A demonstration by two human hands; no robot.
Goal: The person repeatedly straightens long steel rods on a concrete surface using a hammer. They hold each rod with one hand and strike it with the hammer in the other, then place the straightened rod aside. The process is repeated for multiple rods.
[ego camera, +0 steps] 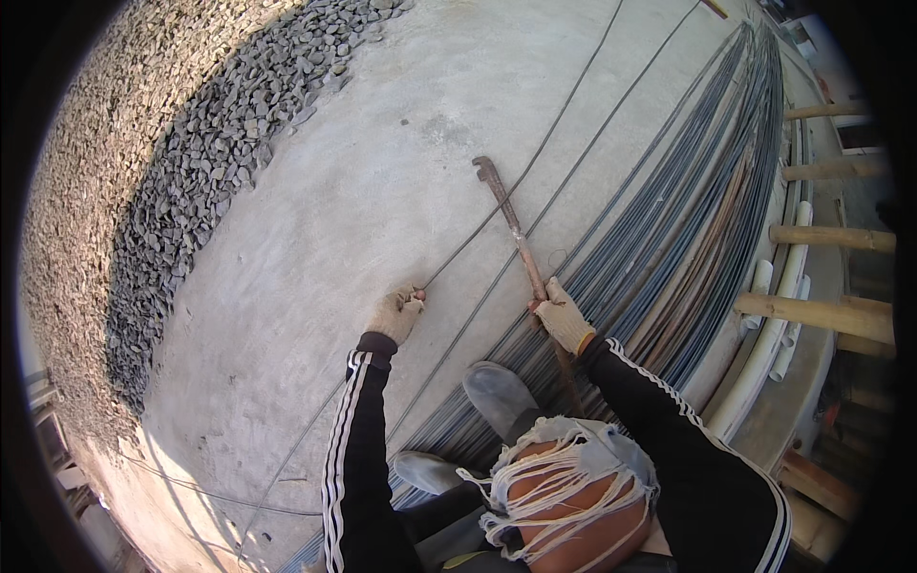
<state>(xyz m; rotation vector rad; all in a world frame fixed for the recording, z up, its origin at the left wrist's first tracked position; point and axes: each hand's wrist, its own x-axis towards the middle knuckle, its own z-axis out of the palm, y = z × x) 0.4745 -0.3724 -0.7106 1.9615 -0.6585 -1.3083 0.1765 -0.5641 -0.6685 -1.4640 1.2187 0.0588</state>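
Observation:
My left hand, in a pale knit work glove, is closed around a thin steel reinforcing rod, which runs up to the top of the view and also back past my left sleeve. My right hand, gloved alike, grips the shaft of a rusty rebar bending bar. The notched, hooked head of this bar points away from me over the concrete floor. The held rod crosses the shaft below that head. A second thin rod lies between the held rod and a large bundle of steel rods.
Grey gravel borders the floor on the left, with a paler heap of stone beyond. White plastic pipes and bamboo poles line the right. My grey boots stand on the bundle's near part.

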